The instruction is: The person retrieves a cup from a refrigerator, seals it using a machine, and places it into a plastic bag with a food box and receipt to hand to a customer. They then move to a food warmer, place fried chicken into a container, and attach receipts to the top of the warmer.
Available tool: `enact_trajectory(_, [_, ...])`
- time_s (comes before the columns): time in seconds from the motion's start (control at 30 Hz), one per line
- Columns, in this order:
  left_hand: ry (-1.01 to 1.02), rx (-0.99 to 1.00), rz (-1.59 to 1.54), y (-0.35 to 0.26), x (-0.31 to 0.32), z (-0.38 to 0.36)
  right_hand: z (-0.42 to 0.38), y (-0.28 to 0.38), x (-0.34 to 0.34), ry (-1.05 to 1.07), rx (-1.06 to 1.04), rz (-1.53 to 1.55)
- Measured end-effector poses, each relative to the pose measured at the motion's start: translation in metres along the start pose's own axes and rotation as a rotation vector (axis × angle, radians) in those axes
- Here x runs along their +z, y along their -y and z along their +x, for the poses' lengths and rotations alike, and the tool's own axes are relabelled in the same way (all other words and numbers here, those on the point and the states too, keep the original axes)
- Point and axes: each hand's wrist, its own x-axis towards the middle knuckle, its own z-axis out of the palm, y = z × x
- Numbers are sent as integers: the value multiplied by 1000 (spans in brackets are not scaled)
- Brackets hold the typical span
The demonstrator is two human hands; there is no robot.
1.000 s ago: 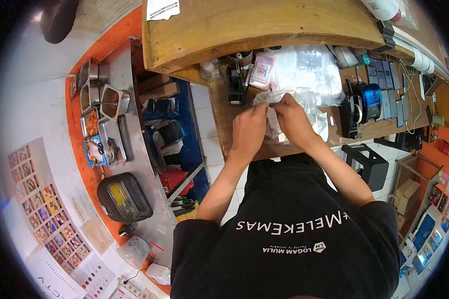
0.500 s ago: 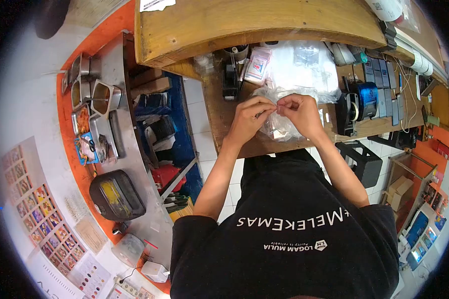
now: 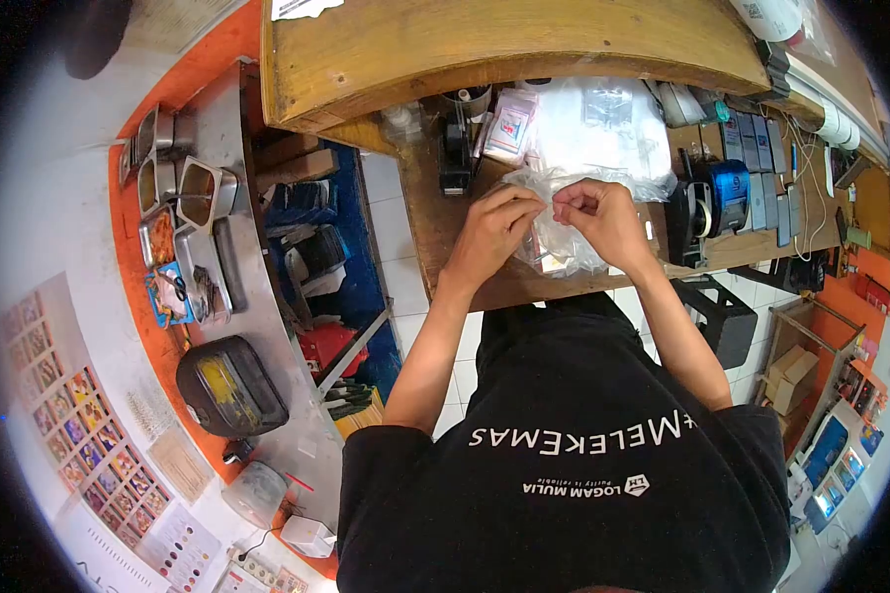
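Both hands are close together over the near edge of the wooden table, at the middle of the view. My left hand (image 3: 494,235) is closed, thumb and fingertips pinched at a thin, crumpled clear plastic bag (image 3: 558,247). Facing it, my right hand (image 3: 603,222) also pinches at the clear plastic, its other fingers curled in. A small gap separates the two sets of fingertips. The bag spreads out between and below the hands, with something small and pale showing near its lower edge. Just beyond them is a pile of clear plastic bags (image 3: 603,133).
A pink-edged packet (image 3: 510,128) and a black tape dispenser (image 3: 455,163) sit behind my left hand. To the right are another black dispenser (image 3: 690,217), a blue device (image 3: 729,193) and several phones (image 3: 756,148). A raised wooden shelf (image 3: 524,40) overhangs the back. Metal trays (image 3: 206,193) stand left.
My fingertips have drawn slightly apart, opening a small gap between the hands. The left hand has shifted a little left; the bag stays beneath them.
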Motion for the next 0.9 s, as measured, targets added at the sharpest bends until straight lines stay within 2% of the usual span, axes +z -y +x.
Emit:
enact_trajectory(0.4, [76, 45, 25, 2, -5, 2, 4, 4, 1, 63, 36, 28])
enact_trajectory(0.9, [68, 56, 7, 3, -8, 3, 9, 7, 2, 91, 20, -33])
